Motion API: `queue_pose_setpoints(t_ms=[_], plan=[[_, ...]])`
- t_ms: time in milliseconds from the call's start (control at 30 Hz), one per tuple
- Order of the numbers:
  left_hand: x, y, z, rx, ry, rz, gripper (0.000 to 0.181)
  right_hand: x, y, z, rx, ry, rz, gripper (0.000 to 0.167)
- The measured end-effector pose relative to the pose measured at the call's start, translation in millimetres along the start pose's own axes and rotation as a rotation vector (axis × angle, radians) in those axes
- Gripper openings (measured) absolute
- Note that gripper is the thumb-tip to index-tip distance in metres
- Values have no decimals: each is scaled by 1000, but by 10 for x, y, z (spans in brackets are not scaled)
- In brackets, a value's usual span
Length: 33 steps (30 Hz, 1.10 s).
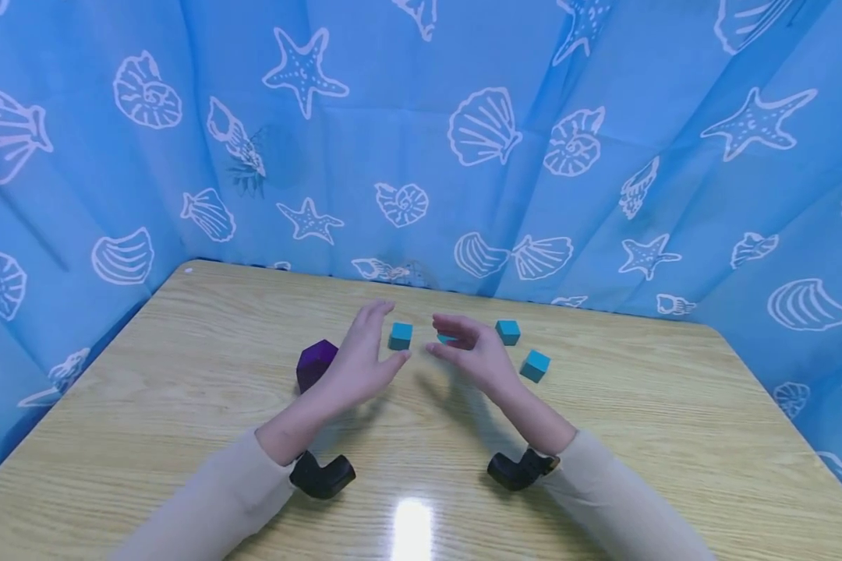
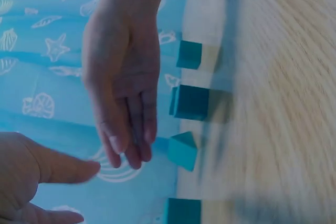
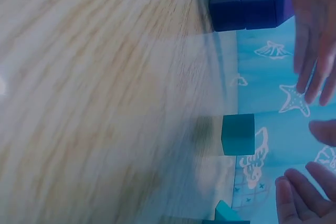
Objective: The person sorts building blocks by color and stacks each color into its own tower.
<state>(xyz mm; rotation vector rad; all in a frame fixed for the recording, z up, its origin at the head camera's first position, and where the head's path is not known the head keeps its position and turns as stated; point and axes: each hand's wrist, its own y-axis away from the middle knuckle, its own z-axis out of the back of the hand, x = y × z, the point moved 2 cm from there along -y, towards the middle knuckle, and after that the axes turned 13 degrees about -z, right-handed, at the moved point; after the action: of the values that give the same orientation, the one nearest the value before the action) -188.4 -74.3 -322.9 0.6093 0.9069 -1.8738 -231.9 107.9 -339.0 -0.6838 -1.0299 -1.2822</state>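
Note:
Both hands hover above the table, palms facing each other, fingers extended and holding nothing. In the head view the left hand (image 1: pixel 360 360) is between a dark purple block (image 1: pixel 316 365) and a teal cube (image 1: pixel 401 336). To the right, the right hand (image 1: pixel 479 352) partly covers another teal block (image 1: pixel 446 338). Two more teal cubes (image 1: pixel 508 332) (image 1: pixel 535 365) lie beyond and right of it. The left wrist view shows the right hand (image 2: pixel 123 77) beside several teal blocks (image 2: pixel 191 102). In the right wrist view, the purple piece (image 3: pixel 249 6) looks like joined blocks.
The wooden table (image 1: pixel 645 421) has its far edge along a blue curtain (image 1: pixel 407 140) printed with white shells and starfish. Black bands with protruding parts (image 1: pixel 323 476) are on both wrists. A bright reflection lies on the near tabletop.

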Motion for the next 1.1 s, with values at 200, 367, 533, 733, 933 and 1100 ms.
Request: queue_pose_setpoints(t_ms=[200, 367, 533, 733, 933, 1100], plan=[[110, -52, -165, -43, 71, 86, 67, 3, -50, -65, 12, -57, -31, 48], [176, -79, -321, -78, 97, 147, 67, 5, -77, -122, -3, -55, -61, 48], [253, -90, -463, -112, 128, 191, 65, -18, -117, -187, 2, -51, -108, 48], [329, -112, -568, -202, 114, 240, 63, -37, -165, -280, 44, -47, -158, 48], [368, -141, -622, -253, 56, 252, 59, -46, -210, -355, 34, -25, -201, 47], [408, -169, -626, -299, 24, 244, 54, -71, -268, -381, 14, -6, -227, 45]])
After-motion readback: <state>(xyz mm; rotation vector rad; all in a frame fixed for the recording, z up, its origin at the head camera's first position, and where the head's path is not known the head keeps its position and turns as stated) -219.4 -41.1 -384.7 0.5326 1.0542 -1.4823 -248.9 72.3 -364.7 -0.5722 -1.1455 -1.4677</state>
